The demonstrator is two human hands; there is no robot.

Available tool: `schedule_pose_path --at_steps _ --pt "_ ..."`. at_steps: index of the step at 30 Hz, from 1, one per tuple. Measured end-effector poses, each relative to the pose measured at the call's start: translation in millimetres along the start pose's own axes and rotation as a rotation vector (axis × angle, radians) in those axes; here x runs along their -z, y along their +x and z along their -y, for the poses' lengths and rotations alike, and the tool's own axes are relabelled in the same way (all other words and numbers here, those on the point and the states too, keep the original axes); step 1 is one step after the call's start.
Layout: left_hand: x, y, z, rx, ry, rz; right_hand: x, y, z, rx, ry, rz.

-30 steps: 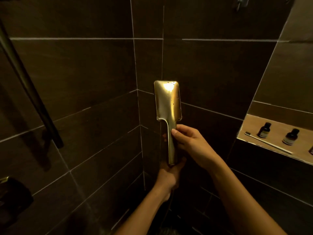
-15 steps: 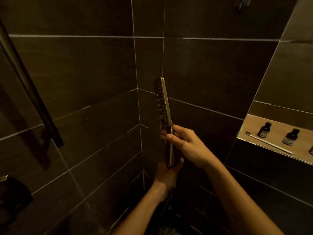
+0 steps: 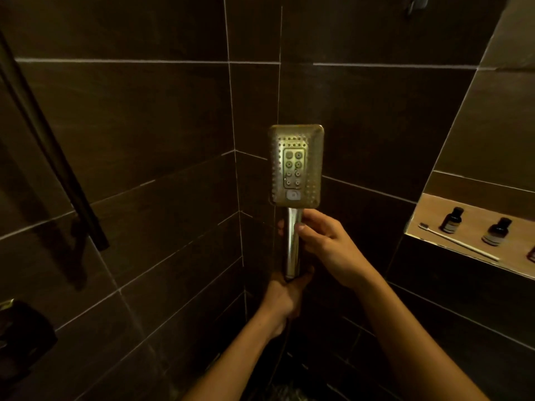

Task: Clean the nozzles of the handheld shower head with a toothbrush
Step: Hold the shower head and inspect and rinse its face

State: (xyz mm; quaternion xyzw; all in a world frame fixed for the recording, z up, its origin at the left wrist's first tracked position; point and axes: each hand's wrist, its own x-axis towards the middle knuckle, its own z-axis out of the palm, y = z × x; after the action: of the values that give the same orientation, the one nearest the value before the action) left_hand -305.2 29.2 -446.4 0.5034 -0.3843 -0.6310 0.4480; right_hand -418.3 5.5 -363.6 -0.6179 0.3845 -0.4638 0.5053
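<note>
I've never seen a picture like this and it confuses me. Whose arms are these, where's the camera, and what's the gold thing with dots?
The arms belong to a person wearing a camera on their head, so you see what they see. The gold thing is a handheld shower head; the dots are its nozzles, facing the camera. The left hand grips the bottom of its handle, and the right hand holds the handle higher up. Dark tiles cover the walls. On the lit shelf at the right are a toothbrush, not yet picked up, and small dark bottles.
</note>
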Motion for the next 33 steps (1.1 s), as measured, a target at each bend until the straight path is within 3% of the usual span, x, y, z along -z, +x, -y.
schedule_pose_path --at_steps 5,11,19,27,33 --pt "-4 1 -3 -0.008 0.028 0.006 5 0 -3 -0.048 0.224 0.013" --pt "-5 2 -9 -0.009 0.050 -0.064 4 2 -4 -0.021 0.220 -0.092" --pt "0 -9 -16 0.084 0.031 -0.006 -7 2 -5 -0.092 0.387 -0.036" --pt "1 -23 -27 -0.044 0.040 -0.016 -21 -3 5 0.080 -0.043 -0.236" --pt "3 -26 -26 -0.019 0.030 -0.043 -22 -4 5 0.113 -0.024 -0.204"
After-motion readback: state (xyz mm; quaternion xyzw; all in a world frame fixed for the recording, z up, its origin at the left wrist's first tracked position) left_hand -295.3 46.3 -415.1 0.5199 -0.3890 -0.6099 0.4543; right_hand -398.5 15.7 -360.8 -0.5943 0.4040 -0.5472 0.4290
